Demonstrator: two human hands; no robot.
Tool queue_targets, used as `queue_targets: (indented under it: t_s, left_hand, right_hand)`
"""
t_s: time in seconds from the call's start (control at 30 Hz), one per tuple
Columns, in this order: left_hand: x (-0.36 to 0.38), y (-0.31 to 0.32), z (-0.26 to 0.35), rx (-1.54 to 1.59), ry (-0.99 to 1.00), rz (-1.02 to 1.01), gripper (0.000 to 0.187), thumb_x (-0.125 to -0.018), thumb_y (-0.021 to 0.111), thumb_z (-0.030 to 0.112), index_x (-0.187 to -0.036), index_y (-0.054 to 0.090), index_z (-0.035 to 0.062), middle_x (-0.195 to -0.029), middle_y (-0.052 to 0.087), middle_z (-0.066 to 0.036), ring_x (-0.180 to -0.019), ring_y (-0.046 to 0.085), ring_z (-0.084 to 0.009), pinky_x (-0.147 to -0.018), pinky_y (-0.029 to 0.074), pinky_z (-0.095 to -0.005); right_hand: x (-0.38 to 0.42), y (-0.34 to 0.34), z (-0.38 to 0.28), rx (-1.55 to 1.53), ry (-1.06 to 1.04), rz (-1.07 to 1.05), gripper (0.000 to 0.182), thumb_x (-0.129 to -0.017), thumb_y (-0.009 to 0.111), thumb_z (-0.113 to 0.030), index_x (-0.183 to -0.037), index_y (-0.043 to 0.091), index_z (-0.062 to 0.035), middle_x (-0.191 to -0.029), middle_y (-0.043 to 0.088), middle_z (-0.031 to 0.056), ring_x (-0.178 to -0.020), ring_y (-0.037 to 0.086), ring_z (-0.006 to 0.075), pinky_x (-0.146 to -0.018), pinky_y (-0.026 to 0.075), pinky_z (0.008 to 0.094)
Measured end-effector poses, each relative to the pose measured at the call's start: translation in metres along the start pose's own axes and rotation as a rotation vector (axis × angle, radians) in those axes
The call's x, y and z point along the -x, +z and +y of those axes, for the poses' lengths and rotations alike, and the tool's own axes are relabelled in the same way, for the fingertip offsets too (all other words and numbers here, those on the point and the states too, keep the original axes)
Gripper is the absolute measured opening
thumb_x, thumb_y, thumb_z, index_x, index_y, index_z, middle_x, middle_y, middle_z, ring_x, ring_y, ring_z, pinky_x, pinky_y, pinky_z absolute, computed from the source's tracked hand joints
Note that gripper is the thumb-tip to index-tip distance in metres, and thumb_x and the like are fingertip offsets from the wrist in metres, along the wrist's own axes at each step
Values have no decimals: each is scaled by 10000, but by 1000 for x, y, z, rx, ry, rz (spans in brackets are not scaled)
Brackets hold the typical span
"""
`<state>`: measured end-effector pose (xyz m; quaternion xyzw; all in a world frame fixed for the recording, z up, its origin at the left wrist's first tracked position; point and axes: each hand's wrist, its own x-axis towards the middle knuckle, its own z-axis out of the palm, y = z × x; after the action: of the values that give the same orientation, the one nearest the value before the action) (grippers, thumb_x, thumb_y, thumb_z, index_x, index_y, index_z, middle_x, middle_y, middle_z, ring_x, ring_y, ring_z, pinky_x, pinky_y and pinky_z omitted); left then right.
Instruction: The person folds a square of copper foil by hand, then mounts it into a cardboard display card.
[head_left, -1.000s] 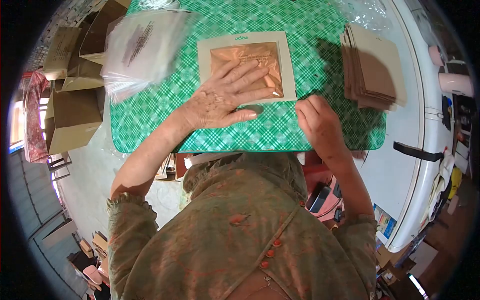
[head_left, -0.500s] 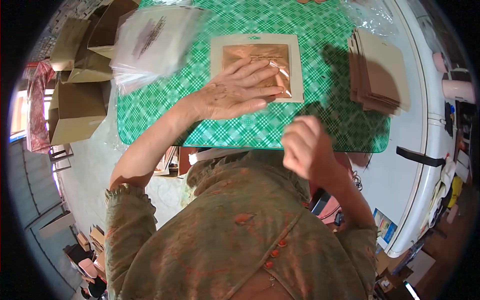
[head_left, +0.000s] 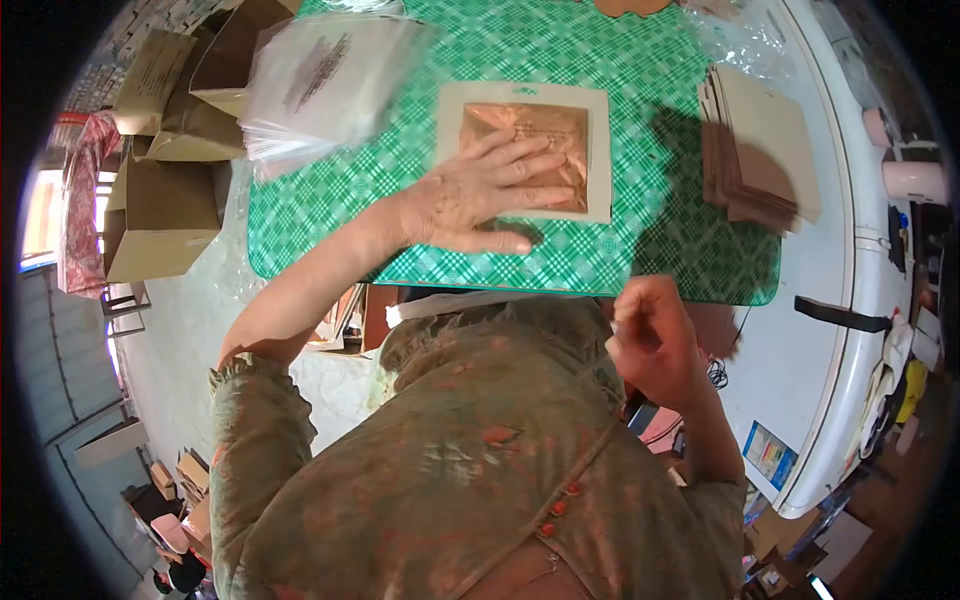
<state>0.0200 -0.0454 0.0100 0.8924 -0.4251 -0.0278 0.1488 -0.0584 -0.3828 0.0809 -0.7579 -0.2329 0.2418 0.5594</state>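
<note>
My left hand [head_left: 478, 198] lies flat with fingers spread over a flat beige card [head_left: 600, 150] that has a hang hole at its top. A shiny copper-coloured square panel [head_left: 560, 120] with small print fills the card's middle. The fingers cover its lower left part, and the thumb rests on the green cloth. Off the table's front edge, my right hand [head_left: 655, 335] is curled closed in the air near my body. Whatever it may hold is hidden by the fingers.
A stack of clear printed plastic bags [head_left: 330, 80] lies at the table's left. Beige cards [head_left: 765, 150] are piled at the right on the green plaid tablecloth [head_left: 450, 270]. Open cardboard boxes [head_left: 165, 210] stand left, crumpled clear plastic [head_left: 740, 40] lies back right, and a white appliance [head_left: 810, 300] borders the right.
My right hand has moved down and right, away from the card and off the table edge, staying curled. My left hand stays on the card, its fingers slightly more apart.
</note>
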Motion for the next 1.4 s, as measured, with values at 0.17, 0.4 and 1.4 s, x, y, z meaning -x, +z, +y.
queue_targets:
  t_s: [0.17,0.4,1.4]
  left_hand:
    - [17,-2,22,54,-12,162,886,-924,667,700,-1626,492,188,-1737,370,-131,-1631,264,-385,-1340,179,-592]
    - [78,-15,56,65,-195,196,843,-910,724,657,-1568,573,152,-1670,481,-139,-1603,356,-371,-1301,269,-592]
    - [115,21,88,241,-482,562,167,-929,818,153,-1084,809,90,-1155,794,-38,-1198,698,-263,-1043,499,-433]
  right_hand:
    - [2,1,36,698,-191,72,755,-795,911,-215,-1446,541,-111,-975,550,135,-796,590,333,-691,507,468]
    - [-18,-6,59,1084,-374,98,894,-733,933,-318,-1534,563,-176,-928,481,84,-820,551,292,-704,479,435]
    - [-51,19,52,629,-306,199,157,-883,780,-42,-1000,678,-67,-975,672,106,-828,687,330,-712,551,428]
